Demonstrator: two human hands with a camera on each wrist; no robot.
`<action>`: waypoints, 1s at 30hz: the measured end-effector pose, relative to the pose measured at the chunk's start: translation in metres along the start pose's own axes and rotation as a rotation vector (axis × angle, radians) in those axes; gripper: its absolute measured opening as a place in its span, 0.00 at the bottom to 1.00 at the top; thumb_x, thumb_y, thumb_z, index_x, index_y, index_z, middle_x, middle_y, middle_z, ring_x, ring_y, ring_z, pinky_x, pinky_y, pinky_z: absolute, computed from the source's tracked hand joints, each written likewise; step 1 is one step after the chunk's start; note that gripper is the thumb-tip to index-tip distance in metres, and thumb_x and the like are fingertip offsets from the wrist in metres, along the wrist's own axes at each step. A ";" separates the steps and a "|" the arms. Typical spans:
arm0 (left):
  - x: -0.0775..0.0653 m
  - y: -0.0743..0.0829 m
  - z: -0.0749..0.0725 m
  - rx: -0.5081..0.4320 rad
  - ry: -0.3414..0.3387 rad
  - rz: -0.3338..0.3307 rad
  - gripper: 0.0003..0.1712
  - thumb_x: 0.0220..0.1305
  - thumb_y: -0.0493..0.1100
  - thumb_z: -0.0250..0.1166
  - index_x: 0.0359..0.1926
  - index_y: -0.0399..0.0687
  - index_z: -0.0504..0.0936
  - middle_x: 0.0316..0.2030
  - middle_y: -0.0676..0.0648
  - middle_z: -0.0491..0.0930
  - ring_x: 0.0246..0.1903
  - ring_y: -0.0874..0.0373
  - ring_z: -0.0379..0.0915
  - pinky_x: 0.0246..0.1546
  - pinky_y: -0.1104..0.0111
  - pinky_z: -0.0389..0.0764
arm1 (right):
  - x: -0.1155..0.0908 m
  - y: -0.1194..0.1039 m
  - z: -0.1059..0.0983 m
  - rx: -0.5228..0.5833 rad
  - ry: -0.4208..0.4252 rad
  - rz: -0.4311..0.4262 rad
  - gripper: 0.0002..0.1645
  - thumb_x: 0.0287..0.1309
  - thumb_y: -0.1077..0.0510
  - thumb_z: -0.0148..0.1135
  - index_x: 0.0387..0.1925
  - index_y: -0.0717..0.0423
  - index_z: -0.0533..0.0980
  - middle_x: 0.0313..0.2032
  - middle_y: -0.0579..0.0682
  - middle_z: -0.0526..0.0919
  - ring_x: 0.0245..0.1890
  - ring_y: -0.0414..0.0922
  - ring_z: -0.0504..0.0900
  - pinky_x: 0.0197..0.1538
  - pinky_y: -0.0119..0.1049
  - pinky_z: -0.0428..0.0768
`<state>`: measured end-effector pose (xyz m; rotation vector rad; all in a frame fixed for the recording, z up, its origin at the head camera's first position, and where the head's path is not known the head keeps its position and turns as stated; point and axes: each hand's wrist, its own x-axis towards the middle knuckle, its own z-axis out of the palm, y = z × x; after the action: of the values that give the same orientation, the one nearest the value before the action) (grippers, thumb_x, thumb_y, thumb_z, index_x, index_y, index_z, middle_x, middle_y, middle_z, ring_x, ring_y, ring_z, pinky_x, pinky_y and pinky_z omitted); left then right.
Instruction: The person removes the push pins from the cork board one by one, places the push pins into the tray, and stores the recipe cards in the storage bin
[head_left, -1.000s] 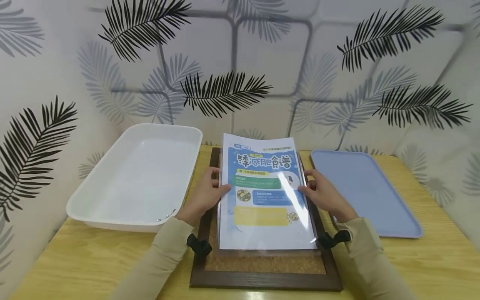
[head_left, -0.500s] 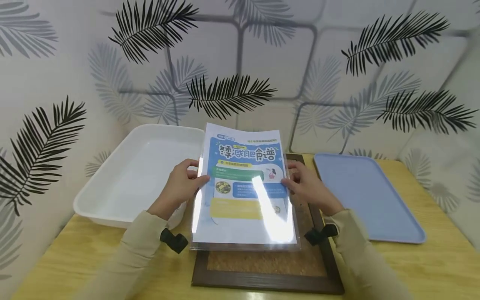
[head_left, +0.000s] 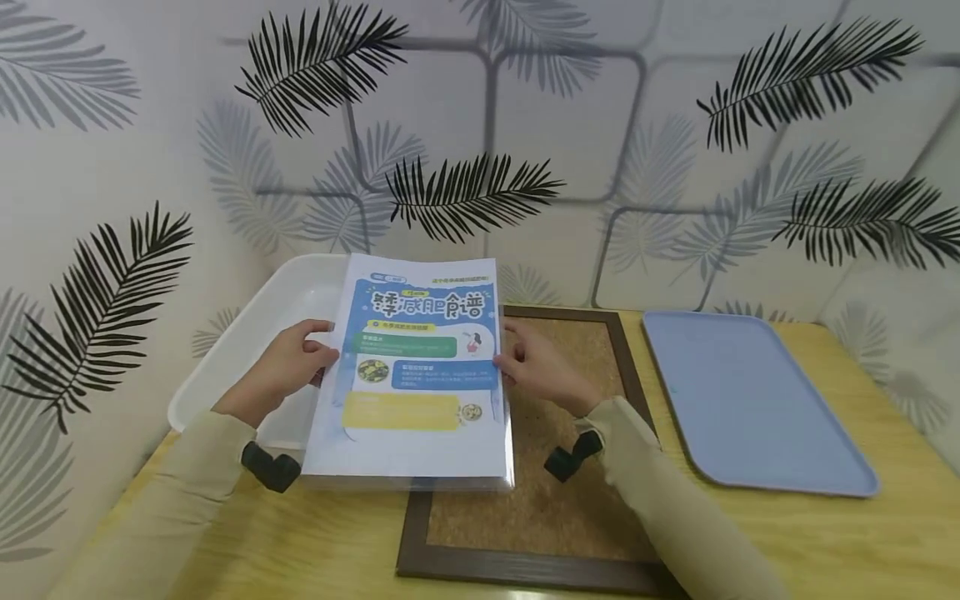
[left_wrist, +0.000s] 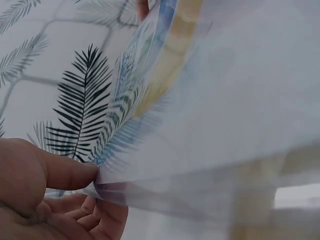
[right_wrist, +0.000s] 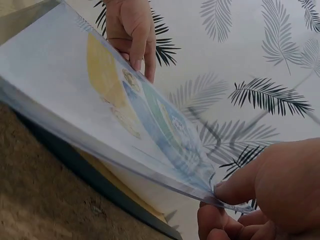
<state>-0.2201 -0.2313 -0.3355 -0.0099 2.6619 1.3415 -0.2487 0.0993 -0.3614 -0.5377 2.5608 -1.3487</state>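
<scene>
A printed sheet (head_left: 420, 450) in a clear plastic sleeve, with blue, green and yellow panels, is held up between both hands in the head view. On its left edge my left hand (head_left: 288, 367) pinches it, thumb in front and fingers behind. The opposite edge is pinched by my right hand (head_left: 547, 367) in the same way. In the right wrist view, the right thumb (right_wrist: 240, 185) presses the sleeve's rim against the fingers beneath. The sheet overlaps a white tray (head_left: 191, 392) and the left part of a brown-framed cork board (head_left: 540, 517).
The cork board lies on the wooden table (head_left: 330, 550). A flat light-blue tray (head_left: 757, 408) rests to its right. A wall (head_left: 562, 117) patterned with leaves stands behind everything. Dark straps with small devices (head_left: 270, 467) sit on both wrists.
Both hands have carried the printed sheet leftward, from over the cork board to in front of the white tray. More of the cork board shows now.
</scene>
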 end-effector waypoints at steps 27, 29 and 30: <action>0.037 -0.037 -0.110 0.308 -0.153 -0.084 0.36 0.65 0.32 0.53 0.68 0.20 0.48 0.55 0.24 0.63 0.49 0.38 0.69 0.54 0.48 0.74 | 0.067 -0.066 0.075 0.176 -0.044 0.074 0.34 0.67 0.63 0.52 0.71 0.63 0.54 0.28 0.55 0.78 0.25 0.45 0.72 0.27 0.30 0.66; 0.038 -0.037 -0.117 0.307 -0.140 -0.090 0.36 0.65 0.32 0.52 0.69 0.21 0.47 0.56 0.23 0.62 0.51 0.36 0.67 0.56 0.46 0.72 | 0.071 -0.070 0.079 0.186 -0.051 0.075 0.36 0.66 0.64 0.52 0.71 0.65 0.52 0.32 0.57 0.79 0.26 0.43 0.73 0.28 0.29 0.69; 0.039 -0.037 -0.120 0.306 -0.137 -0.095 0.36 0.65 0.31 0.52 0.69 0.21 0.47 0.56 0.23 0.61 0.52 0.35 0.66 0.57 0.45 0.70 | 0.073 -0.073 0.081 0.189 -0.052 0.080 0.36 0.66 0.64 0.53 0.71 0.66 0.52 0.34 0.58 0.80 0.27 0.42 0.74 0.30 0.29 0.70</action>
<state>-0.2722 -0.3472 -0.3006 -0.0076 2.6816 0.8639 -0.2718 -0.0290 -0.3477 -0.4256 2.3550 -1.5065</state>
